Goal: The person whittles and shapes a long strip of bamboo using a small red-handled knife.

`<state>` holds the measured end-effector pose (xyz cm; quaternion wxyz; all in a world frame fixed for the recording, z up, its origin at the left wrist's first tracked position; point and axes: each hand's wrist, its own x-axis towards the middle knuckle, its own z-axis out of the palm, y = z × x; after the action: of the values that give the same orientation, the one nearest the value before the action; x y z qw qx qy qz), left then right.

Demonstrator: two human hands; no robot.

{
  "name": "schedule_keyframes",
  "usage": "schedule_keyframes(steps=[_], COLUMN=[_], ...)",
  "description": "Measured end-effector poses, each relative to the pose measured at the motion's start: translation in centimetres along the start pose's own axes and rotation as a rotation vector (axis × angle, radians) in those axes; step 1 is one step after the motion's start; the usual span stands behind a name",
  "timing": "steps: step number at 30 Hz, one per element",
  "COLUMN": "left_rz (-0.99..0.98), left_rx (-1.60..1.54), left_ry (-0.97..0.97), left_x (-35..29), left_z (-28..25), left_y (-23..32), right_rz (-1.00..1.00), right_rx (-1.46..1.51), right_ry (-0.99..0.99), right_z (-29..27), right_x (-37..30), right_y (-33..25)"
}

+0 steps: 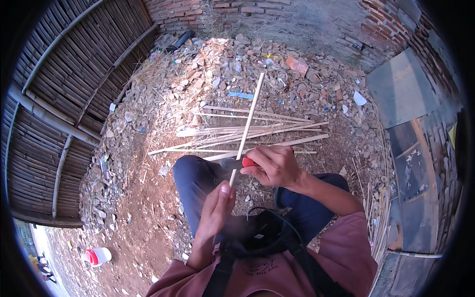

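Thin pale bamboo strip (249,115) held out ahead over the knees, long axis running from the near end by the left fingers up and slightly rightward to a far tip above the rubble. Near end pinched by the left hand (216,210), thumb and fingers (225,189) closed narrow around it, just below the blade. Crossing the strip just beyond those fingers, a knife with a red handle (249,162), gripped whole in the right hand (275,166), fingers curled tight about the handle; blade blurred, edge direction hard to tell. Right hand the farther of the two along the strip, left hand nearer the body, both touching or nearly touching at the crossing. Beyond the fingertips, on the ground, a loose heap of cut strips (247,133) lying crosswise to the held one. Farther out, brick rubble (237,64); well to the left, a woven bamboo wall (64,99)
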<state>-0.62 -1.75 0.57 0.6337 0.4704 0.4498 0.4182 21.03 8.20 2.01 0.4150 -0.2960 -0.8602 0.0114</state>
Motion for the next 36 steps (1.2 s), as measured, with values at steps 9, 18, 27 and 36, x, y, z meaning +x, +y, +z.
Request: schedule_keyframes(steps=[9, 18, 27, 36], left_rz=[0.010, 0.017, -0.063, 0.131], left_rx=[-0.011, 0.006, 0.031, 0.633], left_ry=[-0.034, -0.068, -0.107, 0.053], left_x=[0.0, -0.4, -2.2, -1.3], left_z=[0.8, 0.5, -0.2, -2.3], left_y=[0.1, 0.2, -1.6, 0.5], right_rz=[-0.021, 0.009, 0.439, 0.870], right_rx=[-0.042, -0.096, -0.092, 0.394], right_ry=[0.045, 0.082, 0.251, 0.349], right_z=[-0.5, -2.0, -4.8, -6.9], right_x=[0.1, 1.2, 2.4, 1.0], right_y=[1.1, 2.0, 8.7, 12.2])
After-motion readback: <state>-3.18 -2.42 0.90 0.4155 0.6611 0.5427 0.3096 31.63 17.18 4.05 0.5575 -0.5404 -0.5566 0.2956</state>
